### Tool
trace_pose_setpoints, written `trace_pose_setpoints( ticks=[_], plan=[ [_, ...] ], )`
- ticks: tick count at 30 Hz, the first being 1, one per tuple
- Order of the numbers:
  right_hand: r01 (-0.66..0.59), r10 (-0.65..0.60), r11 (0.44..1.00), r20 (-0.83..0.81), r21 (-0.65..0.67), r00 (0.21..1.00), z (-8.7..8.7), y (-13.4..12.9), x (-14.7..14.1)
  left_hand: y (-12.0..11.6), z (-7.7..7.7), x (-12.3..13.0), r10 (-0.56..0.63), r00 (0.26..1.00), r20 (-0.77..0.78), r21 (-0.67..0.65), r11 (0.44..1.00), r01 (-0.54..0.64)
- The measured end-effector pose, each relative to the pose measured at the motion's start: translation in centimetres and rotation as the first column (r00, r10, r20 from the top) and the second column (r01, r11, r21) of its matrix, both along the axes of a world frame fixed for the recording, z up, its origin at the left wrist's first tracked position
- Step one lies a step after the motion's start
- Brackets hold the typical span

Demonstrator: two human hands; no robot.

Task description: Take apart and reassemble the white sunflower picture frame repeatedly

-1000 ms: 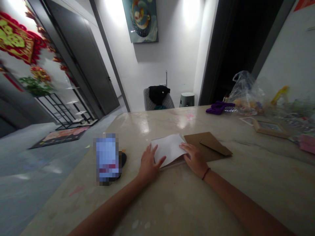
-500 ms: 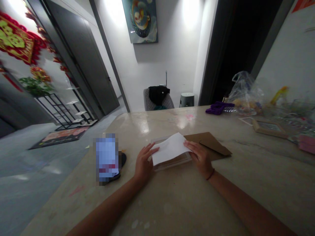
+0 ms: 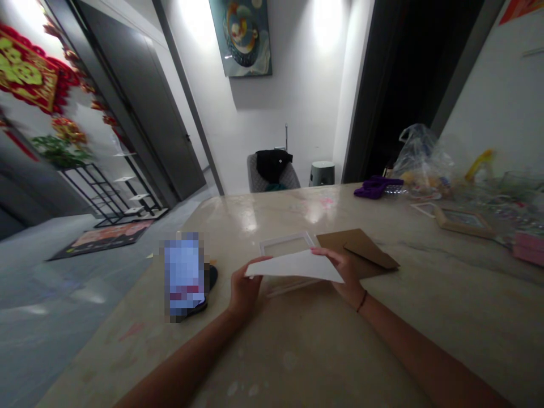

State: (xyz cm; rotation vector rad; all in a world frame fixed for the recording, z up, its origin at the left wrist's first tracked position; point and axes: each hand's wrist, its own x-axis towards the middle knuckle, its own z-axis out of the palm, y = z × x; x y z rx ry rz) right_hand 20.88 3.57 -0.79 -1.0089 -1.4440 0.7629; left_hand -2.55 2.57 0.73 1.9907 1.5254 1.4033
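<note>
A sheet of white paper [image 3: 295,265] is held up between my two hands, bowed slightly and tilted above the table. My left hand [image 3: 246,286] grips its left end, thumb and fingers closed on the edge. At the other end, my right hand [image 3: 346,277] pinches the paper's right side. Beneath the sheet lies a pale rectangular frame [image 3: 280,242], its middle and right side partly covered by the paper. A brown kraft backing piece with a flap [image 3: 361,249] rests flat just beyond my right hand.
A phone with a blurred screen [image 3: 185,277] stands left of my left hand. To the right are a wooden picture frame [image 3: 463,221], a pink item [image 3: 528,247], a purple cloth [image 3: 376,186] and a clear plastic bag [image 3: 425,164]. A chair [image 3: 274,170] stands past the table's far edge.
The white paper has been lifted off the pale frame and tipped, so its far edge came toward me. More of the frame's far side now shows. Both hands keep hold of the sheet.
</note>
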Motion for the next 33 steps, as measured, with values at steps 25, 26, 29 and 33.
trace_pose_setpoints(
  ticks=[25, 26, 29, 33],
  plan=[
    [0.09, -0.13, 0.972, -0.174, -0.219, 0.976, 0.0, 0.7, -0.2, 0.3, 0.2, 1.1, -0.03, 0.868, 0.496, -0.249, 0.953, 0.175],
    [0.064, -0.102, 0.971, -0.16, -0.231, 0.982, 0.1, 0.8, 0.2, 0.5, 0.2, 0.8, -0.03, 0.853, 0.521, -0.237, 0.955, 0.178],
    [-0.078, 0.05, 0.954, -0.101, -0.289, 0.994, 0.5, 0.9, 1.3, 1.2, 0.2, 0.0, 0.0, 0.764, 0.645, -0.264, 0.939, 0.222],
    [-0.225, 0.231, 0.89, -0.032, -0.396, 0.972, 1.0, 0.9, 2.4, 1.4, 0.8, -0.3, 0.013, 0.619, 0.786, -0.363, 0.82, 0.443]
  ],
)
